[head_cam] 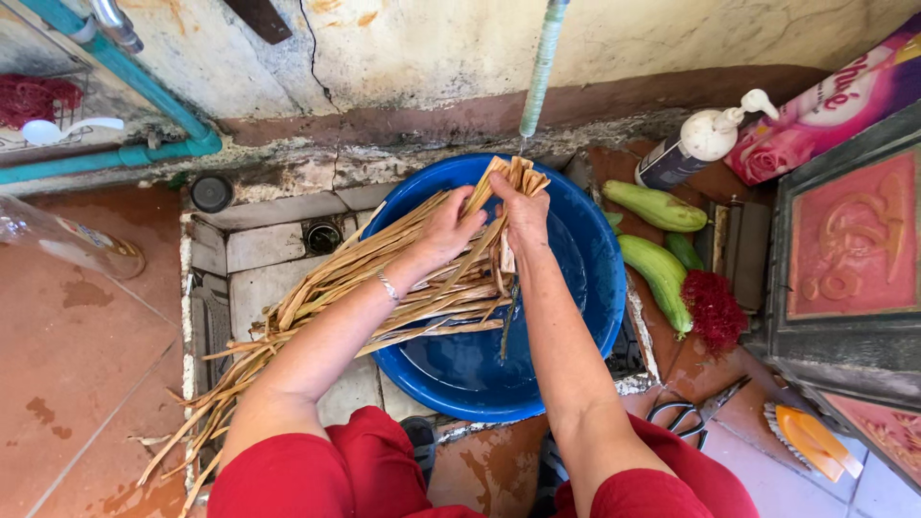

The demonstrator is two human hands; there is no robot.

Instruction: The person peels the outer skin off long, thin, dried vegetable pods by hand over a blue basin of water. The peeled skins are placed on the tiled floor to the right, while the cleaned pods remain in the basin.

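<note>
While both hands grip strips (384, 288) over basin (595, 278) — left hand (446, 230) closed mid-bundle, right hand (525, 206) pinching top ends. Long axis runs lower-left to upper-right — right hand nearer tips.

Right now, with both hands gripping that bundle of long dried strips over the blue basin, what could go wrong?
1. The dried strips jut far past the blue basin rim toward the floor; loose ones could slip out, since the left hand and right hand grip only one end.
2. Water from the hose may splash onto the tiled floor, already stained wet, making it slippery.
3. Scissors lie close by the right knee.
</note>
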